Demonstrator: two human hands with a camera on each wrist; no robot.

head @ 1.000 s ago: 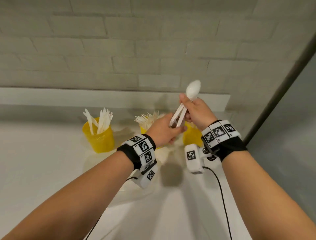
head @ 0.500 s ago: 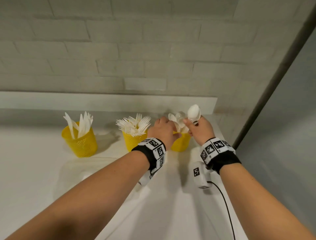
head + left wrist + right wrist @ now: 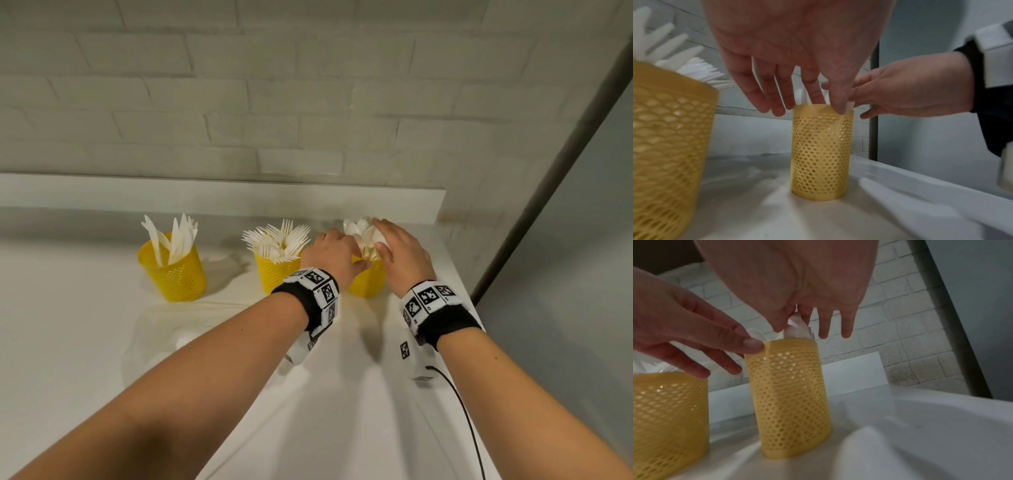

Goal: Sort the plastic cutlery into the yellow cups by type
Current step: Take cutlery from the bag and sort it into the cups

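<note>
Apparently finishing: both grips released, left hand (image 3: 330, 255) steadies the yellow perforated plastic cup (image 3: 366, 284), right hand (image 3: 400, 253) settles white plastic spoons (image 3: 361, 229) inside; next, withdraw without tipping.

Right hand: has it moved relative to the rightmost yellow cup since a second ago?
Yes. The right hand dropped from well above the rightmost yellow cup down to its rim, now touching the spoons in it.

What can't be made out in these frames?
- Head view: spoon cup rim, mostly behind left hand and right hand.
- Left wrist view: fork cup, blurred, cut by the frame edge.
- Right wrist view: whether the right hand's grip holds a spoon; the hand covers it.
</note>
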